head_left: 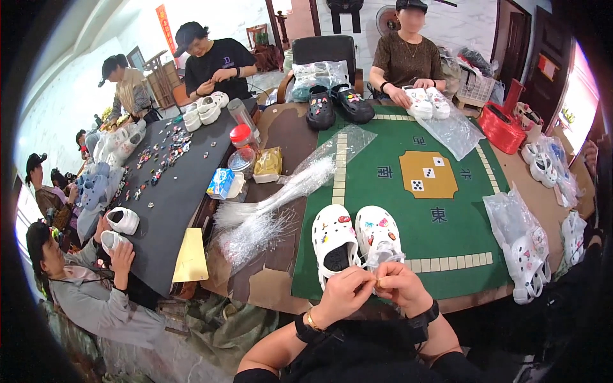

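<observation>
A pair of white clogs with colourful charms stands before me on the green mat (472, 252), toes pointing away. The left clog (333, 225) shows its dark inside. Over the opening of the right clog (377, 225) lies a clear plastic piece (384, 255). Just behind that clog, my left hand (345, 289) and my right hand (402, 288) meet fingertip to fingertip. Both are pinched closed; whatever sits between the fingers is too small to make out.
Left of the clogs lies a bundle of thin clear plastic strands (271, 214), with a yellow card (191, 255) beyond it. Bagged white clogs (525, 255) lie at the mat's right edge. Black clogs (338, 107) stand at the far side. Co-workers handle clogs at the tables around.
</observation>
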A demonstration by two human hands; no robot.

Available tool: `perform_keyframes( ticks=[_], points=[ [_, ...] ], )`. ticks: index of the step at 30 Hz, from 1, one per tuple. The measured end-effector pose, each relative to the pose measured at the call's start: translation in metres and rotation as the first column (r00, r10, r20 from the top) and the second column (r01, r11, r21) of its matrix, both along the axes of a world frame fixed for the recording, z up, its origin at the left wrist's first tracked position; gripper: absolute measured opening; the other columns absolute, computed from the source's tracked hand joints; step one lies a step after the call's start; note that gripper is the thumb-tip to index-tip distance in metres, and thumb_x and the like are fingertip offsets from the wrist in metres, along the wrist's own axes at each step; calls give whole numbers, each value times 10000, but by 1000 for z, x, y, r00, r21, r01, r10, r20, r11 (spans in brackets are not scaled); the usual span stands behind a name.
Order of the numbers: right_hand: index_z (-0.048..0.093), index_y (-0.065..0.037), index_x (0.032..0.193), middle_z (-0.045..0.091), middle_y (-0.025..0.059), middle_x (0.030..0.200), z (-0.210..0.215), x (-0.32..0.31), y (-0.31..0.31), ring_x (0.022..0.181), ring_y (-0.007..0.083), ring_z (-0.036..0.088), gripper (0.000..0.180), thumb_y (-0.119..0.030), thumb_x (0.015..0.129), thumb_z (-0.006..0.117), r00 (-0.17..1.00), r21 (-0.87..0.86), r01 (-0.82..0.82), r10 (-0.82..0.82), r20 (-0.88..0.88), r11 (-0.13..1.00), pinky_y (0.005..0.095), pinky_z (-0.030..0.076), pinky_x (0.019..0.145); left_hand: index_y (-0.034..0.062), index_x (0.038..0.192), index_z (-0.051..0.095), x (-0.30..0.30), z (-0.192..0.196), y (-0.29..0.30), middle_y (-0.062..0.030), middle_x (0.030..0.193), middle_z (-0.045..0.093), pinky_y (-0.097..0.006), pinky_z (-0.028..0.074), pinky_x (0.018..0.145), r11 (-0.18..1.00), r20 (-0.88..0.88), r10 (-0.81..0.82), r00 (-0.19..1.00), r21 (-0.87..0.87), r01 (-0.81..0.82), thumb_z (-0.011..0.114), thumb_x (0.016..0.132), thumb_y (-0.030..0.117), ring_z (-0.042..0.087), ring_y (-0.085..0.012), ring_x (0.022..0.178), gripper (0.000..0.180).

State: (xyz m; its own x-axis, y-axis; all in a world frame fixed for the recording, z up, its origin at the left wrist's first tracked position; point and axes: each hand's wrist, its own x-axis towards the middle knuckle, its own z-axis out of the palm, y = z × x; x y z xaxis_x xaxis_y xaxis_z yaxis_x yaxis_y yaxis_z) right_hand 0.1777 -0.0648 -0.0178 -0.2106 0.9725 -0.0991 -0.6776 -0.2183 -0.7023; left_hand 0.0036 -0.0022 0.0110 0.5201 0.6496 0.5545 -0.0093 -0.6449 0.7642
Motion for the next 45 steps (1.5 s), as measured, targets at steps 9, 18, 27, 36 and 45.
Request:
perform_keyframes(
  ticks=[9, 18, 27, 36, 45],
  points=[
    [559, -57, 763, 467, -17, 604, 2, -2, 4, 495, 78, 396, 118, -91, 841, 641, 999, -17, 2, -2, 40, 1000, 220, 283, 457, 10, 834, 652, 1, 1, -2, -101, 735, 609, -313, 461, 542, 1000, -26, 20, 999, 17, -19, 693, 786, 0, 582, -223, 597, 64],
    [584, -57, 785, 511, -36, 631, 9, 1, 3, 522, 38, 428, 122, -114, 857, 665, 943, -43, 69, -51, 328, 997, 205, 307, 464, 11, 897, 687, 4, -12, 4, -93, 772, 641, -275, 457, 538, 998, 31, 68, 997, -2, -68, 712, 800, 1, 584, -189, 596, 100],
    [626, -15, 894, 605, -10, 824, 24, -7, -12, 783, 89, 566, 101, -69, 828, 681, 591, 354, 226, -417, 690, 907, 247, 465, 720, 22, 881, 688, -1, -7, 4, -86, 791, 652, -294, 488, 584, 998, -55, 54, 997, -14, -54, 724, 772, 9, 619, -201, 664, 116],
    [569, 1, 890, 577, 30, 776, 22, -14, -8, 730, 101, 509, 103, -96, 878, 602, 575, 344, 133, -355, 737, 930, 267, 445, 666, 25, 788, 614, 6, -3, 2, -71, 735, 571, -300, 404, 515, 999, -24, 32, 999, -34, -33, 696, 714, -6, 507, -194, 565, 115],
    [547, 0, 830, 549, 119, 719, 22, -14, -6, 647, 192, 515, 81, -73, 811, 578, 401, 475, 97, -471, 786, 875, 317, 440, 606, 83, 737, 611, 10, 4, 7, -57, 735, 562, -389, 390, 784, 932, -133, 96, 986, 361, -42, 662, 637, 73, 549, -267, 735, 113]
  ],
)
